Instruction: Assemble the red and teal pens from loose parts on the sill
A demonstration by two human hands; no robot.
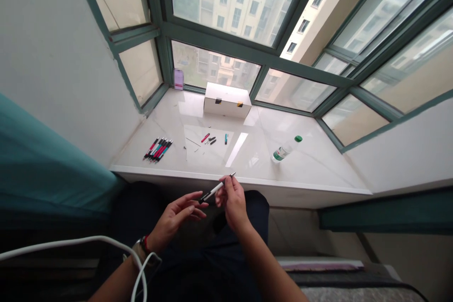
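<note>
A polished white window sill (304, 170) lies just beyond the hands, under green-framed panes (226, 43). Ahead and left of them sits one tight row of pens (158, 149) (about six, too close to count exactly), and nearer the middle lie one red piece (205, 138), one teal piece (225, 138) and small black parts (212, 140). Ahead to the right lies one bottle (283, 149) with a green cap; farther on stands one white box (226, 100). The right hand (233, 203) pinches a white-and-black pen (214, 192) narrowly; the left hand (177, 217), half open, has its fingers (193, 200) by the pen's dark end — touching or not, I cannot tell.
</note>
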